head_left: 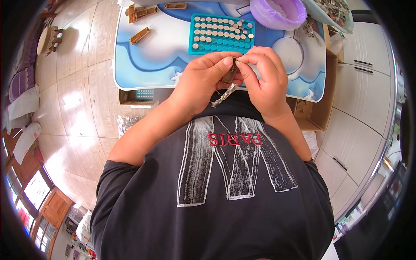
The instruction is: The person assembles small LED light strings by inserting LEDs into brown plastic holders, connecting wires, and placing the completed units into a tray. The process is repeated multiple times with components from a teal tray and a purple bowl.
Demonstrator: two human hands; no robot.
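Note:
Close to the table's near edge, my left hand (197, 80) is closed around a small brown plastic case (229, 77), thumb on its upper end. My right hand (266, 82) meets it there, with thumb and index finger pinched together; whatever is between those fingertips is too small to make out. Just below the case hangs a silvery twisted bundle of thin wires (224, 96). Beyond my hands lies a teal tray (190, 41) with rows of round silver discs (203, 32). Bare round seats show in its nearer rows, and a few discs lie loose at its right side.
More brown cases (139, 35) lie on the blue-and-white table (151, 65) at the far left. A purple basin (260, 15) and a pale green basket (346, 27) holding metallic pieces stand far right. A cardboard box (330, 86) and white cabinets (364, 95) are to the right.

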